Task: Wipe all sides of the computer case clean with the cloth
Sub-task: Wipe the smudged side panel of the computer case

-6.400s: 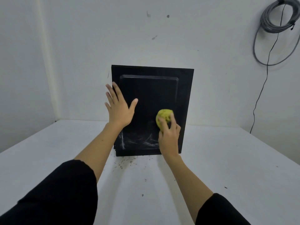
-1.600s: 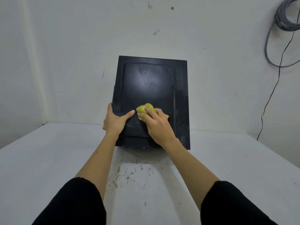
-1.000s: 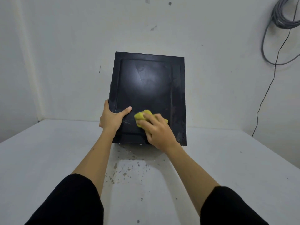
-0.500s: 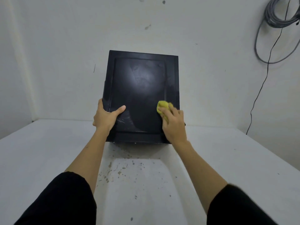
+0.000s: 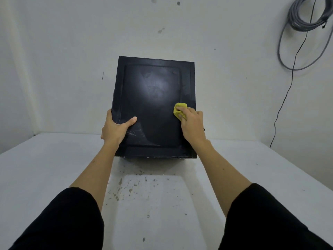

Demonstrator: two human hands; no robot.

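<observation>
A black computer case [image 5: 153,98] stands on the white table, its broad side panel tilted toward me. My left hand [image 5: 115,129] grips the case's left edge, thumb lying across the panel and fingers hidden behind. My right hand [image 5: 191,123] holds a bunched yellow-green cloth [image 5: 179,110] against the panel near its right border, a little below mid-height. Faint white scuffs show on the panel just right of my left thumb.
The white table [image 5: 54,168] carries dark specks and stains in front of the case. A white wall stands close behind. A coiled grey cable [image 5: 306,17] hangs on the wall at upper right, with a thin black wire trailing down to the table.
The cloth and my right hand have swept from the panel's lower middle to its right side over the last second. My left hand keeps its hold on the left edge.
</observation>
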